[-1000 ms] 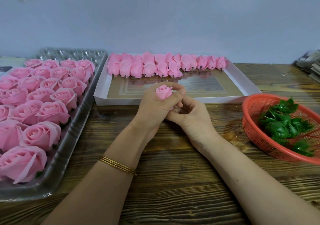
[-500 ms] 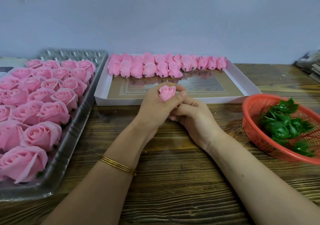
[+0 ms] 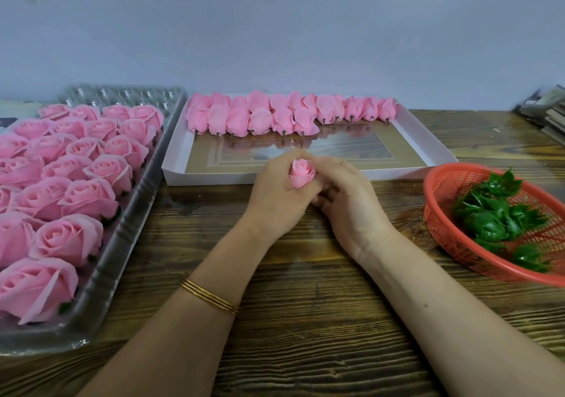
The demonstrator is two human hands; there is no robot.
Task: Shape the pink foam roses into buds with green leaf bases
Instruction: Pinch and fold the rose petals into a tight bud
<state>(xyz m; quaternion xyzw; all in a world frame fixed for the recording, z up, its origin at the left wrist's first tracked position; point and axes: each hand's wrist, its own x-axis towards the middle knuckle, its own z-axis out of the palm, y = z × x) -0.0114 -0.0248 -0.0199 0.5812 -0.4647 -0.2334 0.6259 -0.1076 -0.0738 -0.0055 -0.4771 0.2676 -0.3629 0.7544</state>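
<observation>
Held rose: the held rose (image 3: 302, 173) sits upright between both hands, above the counter's middle, just in front of the white box (image 3: 412, 169).
Left hand: the left hand (image 3: 275, 195), bangles (image 3: 211, 295) on its wrist, is wrapped round the flower's lower half.
Right hand: the right hand (image 3: 345, 201) curls in against the flower's right side, its fingertips on the petals.
Feel: I'd guess it is feather-light and soft, and that it creases or tears easily.
Hold: low on the base looks best, squeezing gently.
Supply: open roses (image 3: 70, 237) fill a clear tray (image 3: 128, 244) on the left.
Finished: closed buds (image 3: 275, 118) line the box's far edge.
Leaf bases: green leaf bases (image 3: 489, 225) lie in a red basket (image 3: 443, 237) on the right.
Counter: the counter (image 3: 305, 320) is dark, ridged wood, and thin petals might catch on it.
Room: a plain pale wall (image 3: 275, 30) stands close behind.
</observation>
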